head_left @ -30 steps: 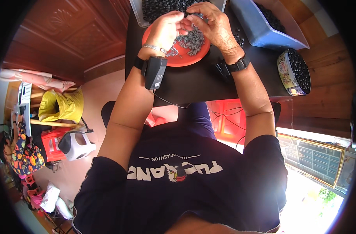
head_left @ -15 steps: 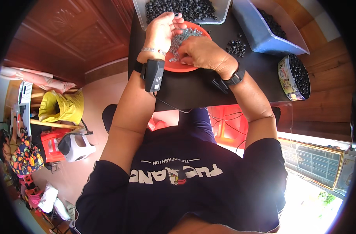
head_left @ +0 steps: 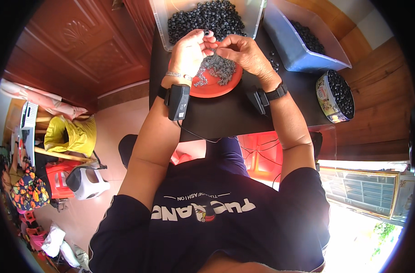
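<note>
My left hand [head_left: 189,53] is raised over the left side of a round red plate [head_left: 214,93], palm turned inward. Its thumb and forefinger pinch a small black knob-like piece [head_left: 206,33] with a hole in its end. Close beside it is my right hand [head_left: 245,55], thumb and forefinger pressed together near the left fingers. Whatever sits in that pinch is too small to make out. Small silvery metal pieces [head_left: 222,69] lie heaped on the plate below both hands.
Behind the plate stands a translucent bin [head_left: 159,28] of black pieces. A bluish bin [head_left: 287,54] and a round tin [head_left: 324,96], both holding black pieces, stand to the right. Loose black pieces [head_left: 274,64] lie on the dark table [head_left: 216,116]. A cable [head_left: 196,133] hangs from my left wrist device.
My right hand has lifted out of the metal pieces and moved up and slightly right, beside my left fingers. My left hand still pinches the black piece. The view has shifted slightly.
</note>
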The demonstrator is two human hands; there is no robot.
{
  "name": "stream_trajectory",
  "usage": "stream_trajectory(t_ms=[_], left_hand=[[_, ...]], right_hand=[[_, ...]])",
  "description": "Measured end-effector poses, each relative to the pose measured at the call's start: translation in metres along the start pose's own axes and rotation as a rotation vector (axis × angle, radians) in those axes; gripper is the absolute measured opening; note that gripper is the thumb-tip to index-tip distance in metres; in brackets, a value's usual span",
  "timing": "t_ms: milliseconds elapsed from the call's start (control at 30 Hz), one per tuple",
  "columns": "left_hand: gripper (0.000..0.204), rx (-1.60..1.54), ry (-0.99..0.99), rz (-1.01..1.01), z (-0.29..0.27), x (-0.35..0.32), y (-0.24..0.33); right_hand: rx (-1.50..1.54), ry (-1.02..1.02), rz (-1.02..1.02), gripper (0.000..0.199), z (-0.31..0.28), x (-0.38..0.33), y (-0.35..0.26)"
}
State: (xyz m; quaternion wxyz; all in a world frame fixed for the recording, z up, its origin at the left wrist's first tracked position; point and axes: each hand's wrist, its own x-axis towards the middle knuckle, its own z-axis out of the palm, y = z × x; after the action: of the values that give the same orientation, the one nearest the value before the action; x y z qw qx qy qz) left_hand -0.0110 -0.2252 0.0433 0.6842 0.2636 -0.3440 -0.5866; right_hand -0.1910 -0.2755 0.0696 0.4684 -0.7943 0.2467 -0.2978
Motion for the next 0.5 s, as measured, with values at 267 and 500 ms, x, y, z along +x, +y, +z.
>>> stream_trajectory(t_ms=[267, 500], left_hand=[[0.023, -0.039, -0.042, -0.046, -0.002, 0.002, -0.001], [0.021, 0.059, -0.125, -0.063, 0.006, -0.001, -0.006]], right_hand=[[0.395, 0.076, -0.098, 0.017, 0.001, 0.003, 0.004], [0.414, 0.169, -0.147, 0.015, -0.002, 0.003, 0.006]])
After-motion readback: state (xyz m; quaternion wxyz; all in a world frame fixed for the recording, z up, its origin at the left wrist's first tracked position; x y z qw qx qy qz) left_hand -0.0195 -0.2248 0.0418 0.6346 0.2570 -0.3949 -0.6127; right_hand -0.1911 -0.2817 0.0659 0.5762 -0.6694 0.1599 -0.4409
